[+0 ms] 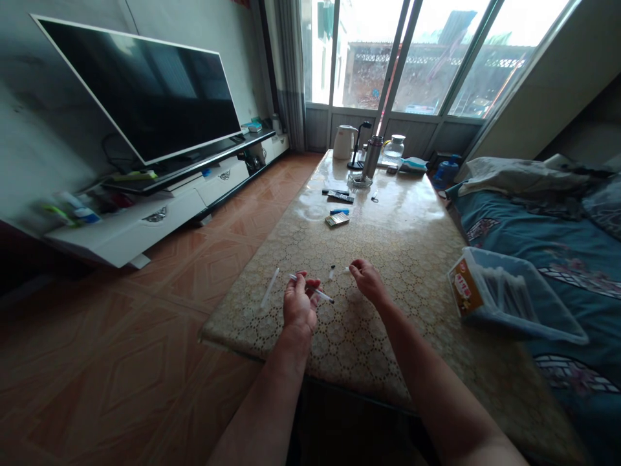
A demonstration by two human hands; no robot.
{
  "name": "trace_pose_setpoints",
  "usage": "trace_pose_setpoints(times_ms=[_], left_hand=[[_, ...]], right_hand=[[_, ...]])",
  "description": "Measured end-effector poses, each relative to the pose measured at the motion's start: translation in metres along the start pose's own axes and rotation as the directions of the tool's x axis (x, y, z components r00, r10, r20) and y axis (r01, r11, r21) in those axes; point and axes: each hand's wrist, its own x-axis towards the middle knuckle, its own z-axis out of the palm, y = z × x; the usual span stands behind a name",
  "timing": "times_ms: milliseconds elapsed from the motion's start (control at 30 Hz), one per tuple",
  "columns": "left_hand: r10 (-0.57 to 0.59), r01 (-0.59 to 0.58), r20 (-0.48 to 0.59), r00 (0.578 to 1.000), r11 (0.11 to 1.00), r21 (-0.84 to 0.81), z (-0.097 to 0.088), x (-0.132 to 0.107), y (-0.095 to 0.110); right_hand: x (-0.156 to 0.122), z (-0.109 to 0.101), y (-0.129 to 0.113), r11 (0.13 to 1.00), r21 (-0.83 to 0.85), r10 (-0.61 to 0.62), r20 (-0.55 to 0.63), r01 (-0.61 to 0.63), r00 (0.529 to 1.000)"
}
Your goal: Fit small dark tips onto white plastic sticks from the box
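Note:
My left hand (301, 304) is closed around a slim white pen (322, 295), whose dark tip points right and toward me. My right hand (365, 279) pinches a small white piece (348, 268) between thumb and fingertips, just above the table; its exact kind is too small to tell. Between the two hands, a short whitish piece (330, 274) and a tiny black piece (333, 266) lie on the patterned tablecloth (339, 349). Left of my left hand rests a thin, clear-white tube (270, 287).
A clear plastic box (524, 327) of white tubes stands at the table's right edge. Farther back are a cigarette-pack-sized box (337, 220), a blue lighter-like item (339, 211), remotes (340, 197), a steel flask (372, 157), a kettle (344, 142) and a glass jug (394, 150).

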Motion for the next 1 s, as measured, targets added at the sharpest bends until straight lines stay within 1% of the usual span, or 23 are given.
trace_pose_setpoints(times_ms=[33, 67, 100, 167, 267, 300, 333, 367, 400, 433, 467, 500, 533, 600, 733, 867, 1000], left_hand=[[-0.017, 0.016, 0.021, 1.0, 1.0, 0.016, 0.0, -0.001, -0.001], [-0.043, 0.042, 0.047, 0.998, 0.999, 0.034, -0.001, -0.002, -0.002], [-0.077, 0.073, 0.074, 0.994, 0.996, 0.057, -0.001, -0.003, -0.003], [-0.148, 0.136, 0.116, 0.982, 0.985, 0.107, 0.0, -0.004, -0.005], [-0.226, 0.194, 0.151, 0.962, 0.961, 0.196, 0.001, -0.006, -0.008], [-0.247, 0.206, 0.169, 0.954, 0.951, 0.23, 0.0, -0.007, -0.008], [-0.267, 0.212, 0.195, 0.944, 0.942, 0.261, 0.0, -0.009, -0.008], [-0.285, 0.214, 0.229, 0.931, 0.933, 0.289, 0.0, -0.01, -0.009], [-0.298, 0.209, 0.269, 0.916, 0.926, 0.314, -0.001, -0.012, -0.009], [-0.306, 0.198, 0.307, 0.901, 0.92, 0.338, -0.001, -0.014, -0.01], [-0.308, 0.178, 0.341, 0.888, 0.915, 0.363, -0.001, -0.016, -0.01], [-0.307, 0.154, 0.368, 0.877, 0.908, 0.39, -0.001, -0.018, -0.01], [-0.304, 0.128, 0.386, 0.871, 0.899, 0.418, -0.001, -0.02, -0.011], [-0.3, 0.087, 0.407, 0.863, 0.881, 0.466, 0.0, -0.023, -0.011], [-0.318, 0.067, 0.432, 0.844, 0.861, 0.504, 0.002, -0.024, -0.012], [-0.331, 0.071, 0.441, 0.834, 0.858, 0.508, 0.002, -0.023, -0.013], [-0.321, 0.045, 0.454, 0.831, 0.853, 0.52, 0.0, -0.021, -0.013]], right_hand=[[0.01, -0.002, 0.003, 0.989, -0.146, -0.029, -0.05, 0.022, 0.998], [0.018, -0.003, 0.006, 0.969, -0.245, -0.05, -0.064, 0.032, 0.997], [0.024, -0.004, 0.008, 0.954, -0.297, -0.056, -0.053, 0.038, 0.997], [0.03, -0.004, 0.012, 0.952, -0.301, -0.051, -0.013, 0.044, 0.999], [0.027, -0.006, 0.013, 0.97, -0.234, -0.051, 0.054, 0.062, 0.997], [0.023, -0.007, 0.012, 0.986, -0.155, -0.051, 0.097, 0.066, 0.994], [0.019, -0.009, 0.009, 0.997, -0.033, -0.058, 0.149, 0.063, 0.987], [0.015, -0.011, 0.005, 0.992, 0.118, -0.073, 0.196, 0.05, 0.978], [0.01, -0.013, 0.0, 0.961, 0.275, -0.093, 0.233, 0.026, 0.968], [0.005, -0.016, -0.006, 0.912, 0.41, -0.113, 0.254, -0.001, 0.96], [0.001, -0.019, -0.013, 0.866, 0.5, -0.127, 0.261, -0.021, 0.957], [-0.002, -0.021, -0.02, 0.841, 0.54, -0.132, 0.256, -0.028, 0.958], [-0.005, -0.024, -0.027, 0.833, 0.552, -0.135, 0.244, -0.023, 0.96], [-0.008, -0.027, -0.038, 0.845, 0.535, -0.149, 0.213, 0.012, 0.966], [-0.008, -0.029, -0.049, 0.894, 0.439, -0.184, 0.167, 0.095, 0.969], [-0.008, -0.026, -0.05, 0.918, 0.379, -0.205, 0.199, 0.117, 0.958], [-0.01, -0.022, -0.053, 0.922, 0.366, -0.218, 0.218, 0.128, 0.951]])
